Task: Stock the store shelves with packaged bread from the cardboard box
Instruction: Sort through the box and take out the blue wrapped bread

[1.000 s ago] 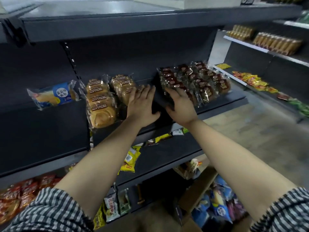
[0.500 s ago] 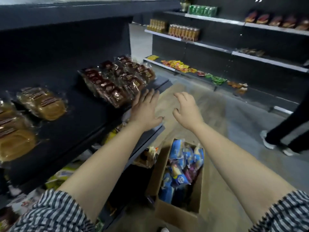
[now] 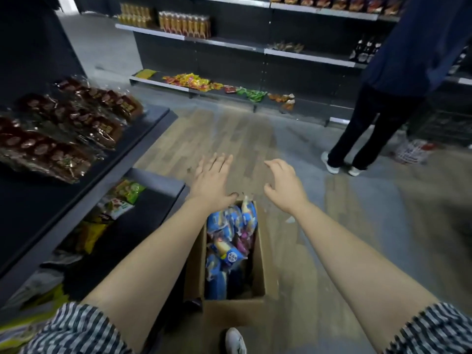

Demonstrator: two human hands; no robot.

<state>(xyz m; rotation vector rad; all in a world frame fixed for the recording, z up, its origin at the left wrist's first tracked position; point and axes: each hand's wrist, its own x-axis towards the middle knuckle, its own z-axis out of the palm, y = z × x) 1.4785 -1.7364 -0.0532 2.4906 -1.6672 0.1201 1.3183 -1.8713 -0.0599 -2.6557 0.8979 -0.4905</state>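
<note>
head view: a brown cardboard box (image 3: 231, 314) on the grey floor (image 3: 362, 226) holds blue plastic bread packets (image 3: 227, 254). above it hover the left hand (image 3: 213, 180), fingers straight, and the right hand (image 3: 283, 186), fingers loosely curled, both empty. the packets look light, squashy and slippery, probably best gripped gently around the middle.

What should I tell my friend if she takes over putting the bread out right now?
Left grip: open, empty, over the far end of the cardboard box.
Right grip: fingers loosely curled, empty, right of the box.
The box stands on the floor by the shelf, with many blue bread packets inside.
Done: dark-wrapped bread packs lie on the shelf.
To do: lift out the blue packets and shelve them.
</note>
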